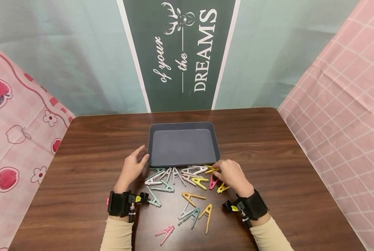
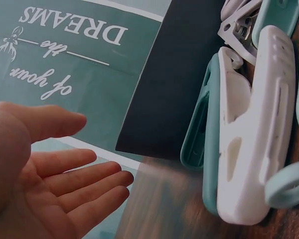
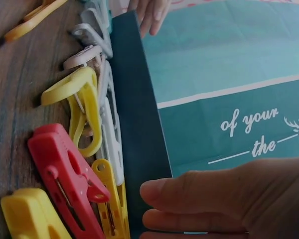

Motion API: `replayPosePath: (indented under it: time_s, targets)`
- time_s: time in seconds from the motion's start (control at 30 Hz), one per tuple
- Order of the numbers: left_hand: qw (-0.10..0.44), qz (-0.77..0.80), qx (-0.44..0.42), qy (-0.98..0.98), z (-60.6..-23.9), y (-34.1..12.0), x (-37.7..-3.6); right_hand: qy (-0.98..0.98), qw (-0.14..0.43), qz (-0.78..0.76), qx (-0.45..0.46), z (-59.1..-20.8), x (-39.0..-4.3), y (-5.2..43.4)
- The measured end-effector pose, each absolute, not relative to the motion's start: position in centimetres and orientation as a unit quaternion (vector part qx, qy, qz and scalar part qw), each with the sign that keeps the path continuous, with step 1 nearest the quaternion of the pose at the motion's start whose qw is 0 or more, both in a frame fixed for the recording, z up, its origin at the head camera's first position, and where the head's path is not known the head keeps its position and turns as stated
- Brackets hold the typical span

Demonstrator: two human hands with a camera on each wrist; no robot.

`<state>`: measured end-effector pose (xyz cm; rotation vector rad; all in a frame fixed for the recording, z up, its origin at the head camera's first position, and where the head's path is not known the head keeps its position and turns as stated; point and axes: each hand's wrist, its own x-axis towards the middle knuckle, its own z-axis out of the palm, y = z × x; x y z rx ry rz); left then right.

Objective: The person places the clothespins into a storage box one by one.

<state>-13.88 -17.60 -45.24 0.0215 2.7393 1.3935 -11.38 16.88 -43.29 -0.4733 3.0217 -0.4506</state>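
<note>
Head view: your left hand (image 1: 133, 169) lies on the bench (image 1: 80, 167) with fingers straight and relaxed, fingertips touching the near left corner of the dark grey tray (image 1: 151, 146), holding nothing. Left wrist view confirms an open palm (image 2: 45, 189), fingers spread, beside the tray's dark wall (image 2: 174, 89), with a teal-and-white clothes peg (image 2: 239, 134) close by. Your right hand (image 1: 232, 176) rests at the tray's near right corner, fingers bent down over a yellow peg (image 1: 212, 169); whether you actually pinch it, you cannot tell. Right wrist view shows those fingers (image 3: 199, 196) loosely curved just beside the tray wall (image 3: 134, 124), next to a red peg (image 3: 67, 174) and yellow pegs (image 3: 84, 99). Pegs are small plastic spring clips in white, teal, yellow, pink and red, scattered in a loose pile (image 1: 180, 181) along the tray's near edge and toward you.
</note>
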Motion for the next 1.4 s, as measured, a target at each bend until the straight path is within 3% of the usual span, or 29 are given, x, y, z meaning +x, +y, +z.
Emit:
replayPosePath:
  time_s: [0.67,1.4]
  targets:
    - [0.058,0.465,0.012,0.883,-45.4,-17.2,-14.0,0.977,-0.01,-0.128,-0.168,-44.5,-11.7,16.8]
    - [0.09,0.465,0.013,0.88,-45.8,-17.1,-13.8,0.973,0.027,-0.165,-0.158,-44.3,-11.8,17.5]
